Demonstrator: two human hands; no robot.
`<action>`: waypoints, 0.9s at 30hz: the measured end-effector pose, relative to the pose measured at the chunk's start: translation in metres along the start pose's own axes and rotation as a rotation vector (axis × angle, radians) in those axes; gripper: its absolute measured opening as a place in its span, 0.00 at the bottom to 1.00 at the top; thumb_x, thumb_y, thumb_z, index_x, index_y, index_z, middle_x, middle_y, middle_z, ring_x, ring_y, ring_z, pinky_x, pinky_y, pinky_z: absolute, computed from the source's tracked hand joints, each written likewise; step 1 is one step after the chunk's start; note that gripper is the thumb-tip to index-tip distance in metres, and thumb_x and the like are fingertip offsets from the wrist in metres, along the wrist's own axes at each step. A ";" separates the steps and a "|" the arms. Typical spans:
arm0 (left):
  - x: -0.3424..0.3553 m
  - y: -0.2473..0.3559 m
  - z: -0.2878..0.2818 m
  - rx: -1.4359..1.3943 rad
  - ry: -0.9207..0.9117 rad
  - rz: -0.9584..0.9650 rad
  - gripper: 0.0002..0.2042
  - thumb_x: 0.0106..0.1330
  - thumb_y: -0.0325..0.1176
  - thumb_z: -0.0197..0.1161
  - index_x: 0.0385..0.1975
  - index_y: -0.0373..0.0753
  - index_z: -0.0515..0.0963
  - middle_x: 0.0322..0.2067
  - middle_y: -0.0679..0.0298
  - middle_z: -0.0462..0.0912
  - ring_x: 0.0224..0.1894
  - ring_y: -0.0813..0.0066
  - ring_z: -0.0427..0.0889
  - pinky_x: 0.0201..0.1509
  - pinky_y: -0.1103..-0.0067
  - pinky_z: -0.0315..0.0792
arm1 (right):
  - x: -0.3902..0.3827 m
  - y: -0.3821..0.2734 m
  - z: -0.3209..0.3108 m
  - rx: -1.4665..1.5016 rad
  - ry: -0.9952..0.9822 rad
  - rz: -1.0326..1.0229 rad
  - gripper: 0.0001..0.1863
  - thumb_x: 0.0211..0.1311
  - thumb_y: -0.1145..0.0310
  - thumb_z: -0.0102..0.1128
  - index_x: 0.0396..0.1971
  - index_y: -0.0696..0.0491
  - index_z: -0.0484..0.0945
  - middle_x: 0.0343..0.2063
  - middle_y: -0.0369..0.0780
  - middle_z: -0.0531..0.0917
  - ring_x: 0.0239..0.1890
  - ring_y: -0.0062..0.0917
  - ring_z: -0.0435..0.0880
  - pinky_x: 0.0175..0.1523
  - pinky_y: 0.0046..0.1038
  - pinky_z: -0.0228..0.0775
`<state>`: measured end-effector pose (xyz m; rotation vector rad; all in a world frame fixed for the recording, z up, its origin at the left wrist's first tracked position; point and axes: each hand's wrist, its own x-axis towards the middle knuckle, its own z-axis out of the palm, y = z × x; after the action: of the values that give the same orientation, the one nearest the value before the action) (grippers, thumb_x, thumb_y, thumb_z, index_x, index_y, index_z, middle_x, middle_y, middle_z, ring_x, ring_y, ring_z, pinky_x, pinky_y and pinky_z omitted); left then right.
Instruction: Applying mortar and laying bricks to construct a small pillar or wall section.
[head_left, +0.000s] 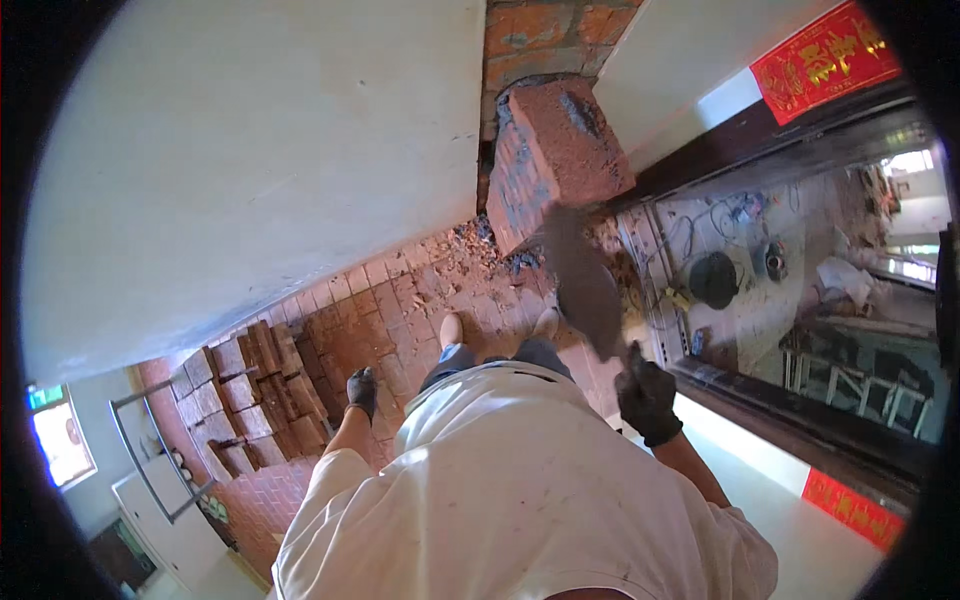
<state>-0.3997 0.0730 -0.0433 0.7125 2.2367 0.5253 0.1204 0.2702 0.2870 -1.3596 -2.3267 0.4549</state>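
Note:
My right hand, in a dark glove, is closed around the handle end of a trowel. The trowel's broad dark blade is smeared by motion and reaches up to the lower edge of a red brick pier. Grey mortar patches mark the pier's top and side. Whether the blade touches the bricks I cannot tell. On the other side of my body, my left hand, also gloved, hangs low with its fingers curled in and nothing seen in them.
Stacked bricks stand on the paved floor at left, near a metal rail. Rubble lies at the pier's foot. A white wall rises at far left. Right, past a dark door frame, are a black bucket and cables.

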 end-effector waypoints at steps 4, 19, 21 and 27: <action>0.038 -0.021 -0.023 -0.297 -0.049 -0.235 0.14 0.64 0.43 0.54 0.23 0.40 0.75 0.20 0.60 0.73 0.23 0.64 0.70 0.27 0.71 0.62 | -0.008 -0.039 0.051 -0.100 -0.235 0.164 0.26 0.53 0.69 0.58 0.55 0.57 0.70 0.29 0.48 0.80 0.25 0.38 0.78 0.27 0.36 0.70; 0.041 -0.003 -0.078 -0.746 -0.144 -0.416 0.12 0.64 0.40 0.54 0.19 0.48 0.70 0.12 0.70 0.65 0.12 0.75 0.64 0.15 0.76 0.59 | 0.211 -0.086 0.075 -0.386 -0.203 0.304 0.38 0.54 0.70 0.53 0.65 0.31 0.55 0.25 0.52 0.78 0.28 0.46 0.79 0.34 0.43 0.70; 0.037 -0.017 -0.080 -0.777 -0.138 -0.442 0.10 0.63 0.39 0.55 0.20 0.46 0.72 0.13 0.71 0.65 0.13 0.76 0.63 0.17 0.76 0.58 | 0.215 -0.073 0.083 -0.422 -0.133 0.242 0.38 0.54 0.70 0.52 0.65 0.30 0.55 0.24 0.51 0.78 0.27 0.45 0.79 0.34 0.43 0.70; 0.032 -0.056 -0.077 -0.749 -0.068 -0.592 0.10 0.62 0.40 0.55 0.20 0.47 0.73 0.13 0.70 0.66 0.12 0.75 0.64 0.15 0.77 0.61 | 0.213 -0.099 0.062 -0.443 -0.127 0.282 0.38 0.54 0.70 0.52 0.65 0.27 0.55 0.22 0.49 0.78 0.27 0.43 0.79 0.33 0.42 0.69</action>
<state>-0.4940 0.0386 -0.0397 -0.3011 1.8423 0.9209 -0.0789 0.4056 0.3182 -1.9302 -2.4409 0.1048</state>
